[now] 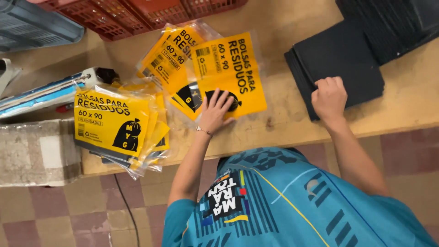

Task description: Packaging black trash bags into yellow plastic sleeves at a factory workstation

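Your left hand (215, 112) lies flat, fingers spread, pressing the near edge of a yellow packet (231, 73) on the wooden surface (283, 123); it grips nothing. The packet extends away from your fingertips, clear-wrapped, yellow with black print and a black sack emblem. Your right hand (329, 96) is curled, fingers closed on the corner of a stack of black sheets (340, 59). A pile of similar packets (116, 126) sits further left.
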